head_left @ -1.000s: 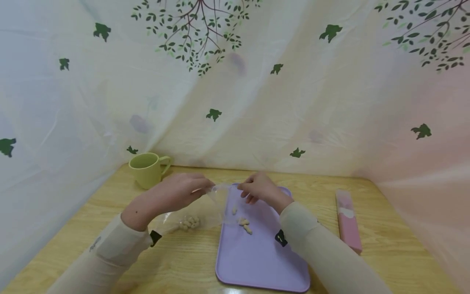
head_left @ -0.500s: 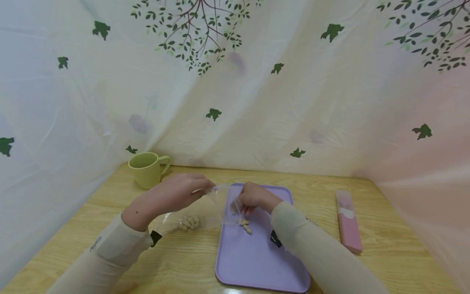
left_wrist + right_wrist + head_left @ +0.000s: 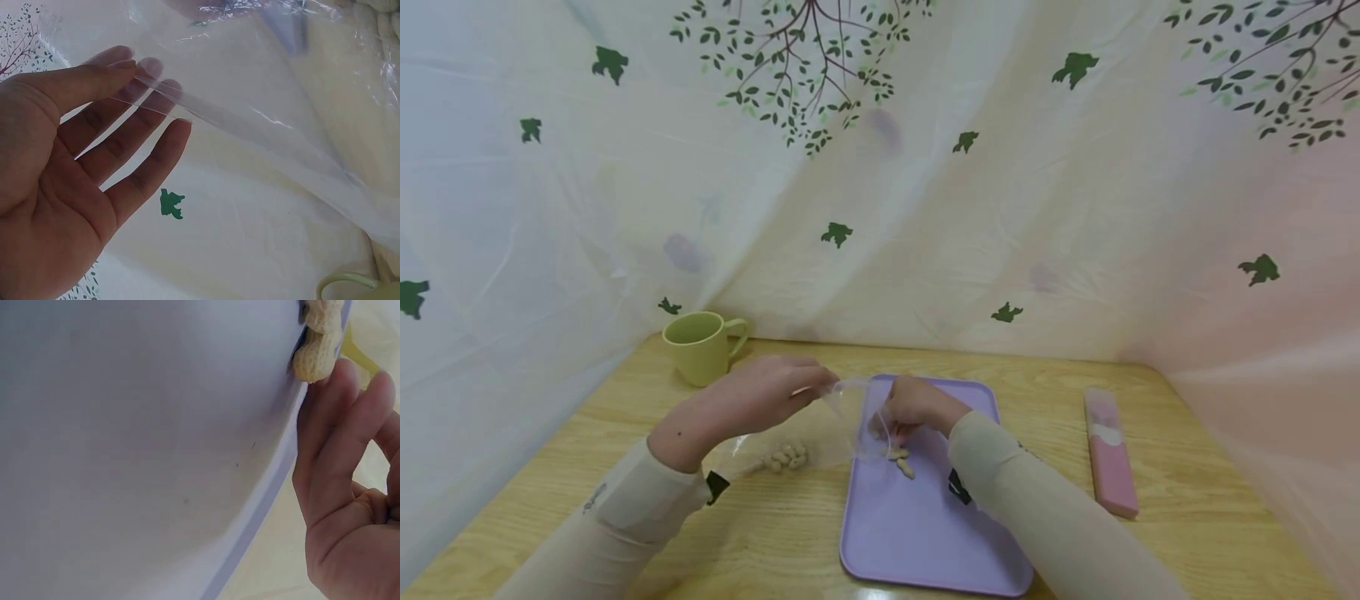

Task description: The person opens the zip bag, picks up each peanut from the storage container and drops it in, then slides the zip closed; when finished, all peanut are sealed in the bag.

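Observation:
My left hand (image 3: 760, 396) pinches the upper edge of a clear plastic bag (image 3: 250, 125) between thumb and fingers. The bag's mouth gapes toward a lilac tray (image 3: 925, 533), and several peanuts (image 3: 786, 456) lie inside its lower left part. Over the tray's far left part, my right hand (image 3: 917, 404) reaches down behind the bag's mouth with fingers bent. Peanuts (image 3: 905, 468) rest on the tray just below it; in the right wrist view, two fingertips come right up to peanuts (image 3: 315, 353). I cannot tell whether thumb and forefinger hold one, as their tips are hidden.
A yellow-green mug (image 3: 698, 346) stands at the table's back left corner. To the right of the tray lies a long pink box (image 3: 1111, 467). A pale printed curtain (image 3: 880, 283) closes off the back and both sides of the wooden table (image 3: 760, 542).
My right hand has come down and slightly left, to where a single peanut lay on the tray, and now covers it. The left hand and bag have stayed in place.

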`<state>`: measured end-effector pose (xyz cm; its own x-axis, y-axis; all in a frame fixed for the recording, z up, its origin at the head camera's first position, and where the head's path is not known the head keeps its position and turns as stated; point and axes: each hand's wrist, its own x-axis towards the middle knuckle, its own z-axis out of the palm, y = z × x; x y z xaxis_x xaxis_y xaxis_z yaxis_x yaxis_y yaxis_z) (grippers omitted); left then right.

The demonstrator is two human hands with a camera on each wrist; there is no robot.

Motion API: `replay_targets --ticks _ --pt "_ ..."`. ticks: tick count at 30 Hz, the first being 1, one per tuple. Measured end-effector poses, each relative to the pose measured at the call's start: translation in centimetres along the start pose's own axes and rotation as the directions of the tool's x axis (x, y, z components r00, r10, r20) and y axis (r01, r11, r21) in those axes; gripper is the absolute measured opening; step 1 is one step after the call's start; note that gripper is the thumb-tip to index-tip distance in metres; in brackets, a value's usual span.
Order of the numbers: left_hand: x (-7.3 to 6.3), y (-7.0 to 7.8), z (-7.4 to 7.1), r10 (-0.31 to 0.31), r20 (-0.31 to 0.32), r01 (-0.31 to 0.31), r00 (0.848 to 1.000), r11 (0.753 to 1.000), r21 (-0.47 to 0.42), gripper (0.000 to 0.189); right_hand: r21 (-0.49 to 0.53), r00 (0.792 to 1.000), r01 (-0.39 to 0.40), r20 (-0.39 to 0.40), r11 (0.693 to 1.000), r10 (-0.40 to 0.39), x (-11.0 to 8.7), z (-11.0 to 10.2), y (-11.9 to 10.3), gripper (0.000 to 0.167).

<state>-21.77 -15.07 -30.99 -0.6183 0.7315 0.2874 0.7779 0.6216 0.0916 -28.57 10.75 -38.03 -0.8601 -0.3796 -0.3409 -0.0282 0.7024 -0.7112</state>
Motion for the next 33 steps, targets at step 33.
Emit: replay_targets --ticks 33 --pt "-0.2 0.1 -0.1 -0.014 0.008 0.014 1.0 1.0 -0.006 0.021 0.329 0.979 0.2 -0.087 0.923 -0.182 -8.7 -5.4 -1.1 0.027"
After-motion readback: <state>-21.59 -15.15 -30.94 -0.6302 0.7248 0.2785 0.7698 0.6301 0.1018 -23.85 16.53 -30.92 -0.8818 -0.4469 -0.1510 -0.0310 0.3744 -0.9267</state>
